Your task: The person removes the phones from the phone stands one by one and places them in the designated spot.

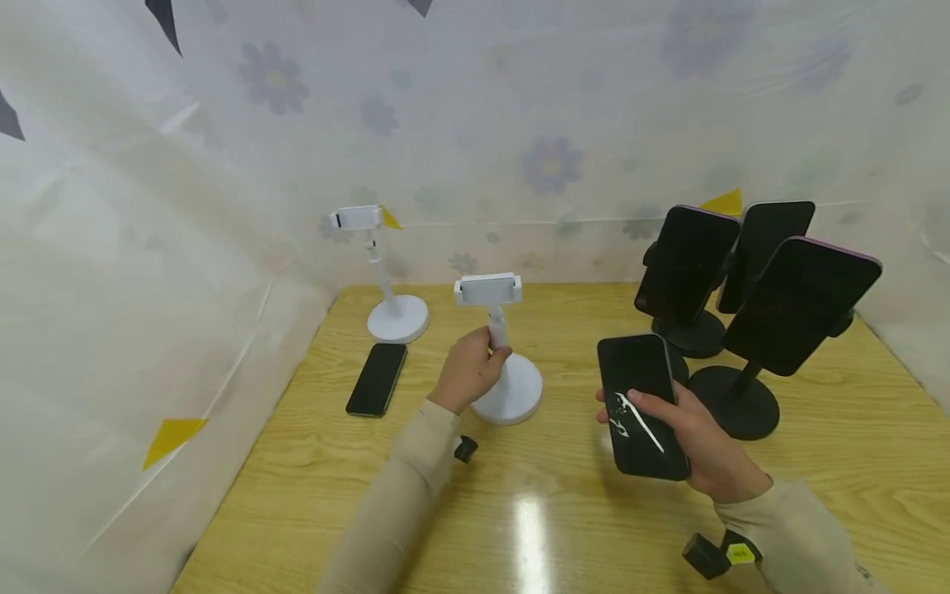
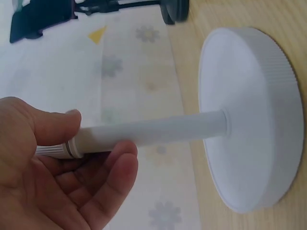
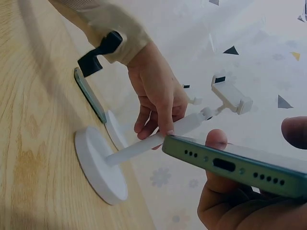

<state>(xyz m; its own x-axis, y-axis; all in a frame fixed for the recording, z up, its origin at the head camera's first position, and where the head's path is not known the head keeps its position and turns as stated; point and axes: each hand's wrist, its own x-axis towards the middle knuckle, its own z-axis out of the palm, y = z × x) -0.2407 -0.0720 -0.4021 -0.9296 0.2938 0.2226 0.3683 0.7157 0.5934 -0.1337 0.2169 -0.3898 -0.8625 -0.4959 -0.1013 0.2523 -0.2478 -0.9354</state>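
My left hand (image 1: 472,369) grips the upright stem of a white phone stand (image 1: 512,392) whose round base is on the table. In the left wrist view, thumb and fingers curl round the stem (image 2: 163,132) above its base. The clamp (image 1: 487,289) at its top holds no phone. My right hand (image 1: 705,445) holds a smartphone (image 1: 641,388), dark screen up, thumb across its face. In the right wrist view the phone's green edge (image 3: 225,165) shows a charging port. This phone is raised above the table and apart from the white stand.
A second white phone stand (image 1: 398,318) stands at the back left, with another smartphone (image 1: 377,379) lying flat before it. At the right, several black stands (image 1: 735,402) hold dark phones (image 1: 801,305) close together. A patterned sheet (image 1: 549,124) hangs behind the wooden table (image 1: 297,495).
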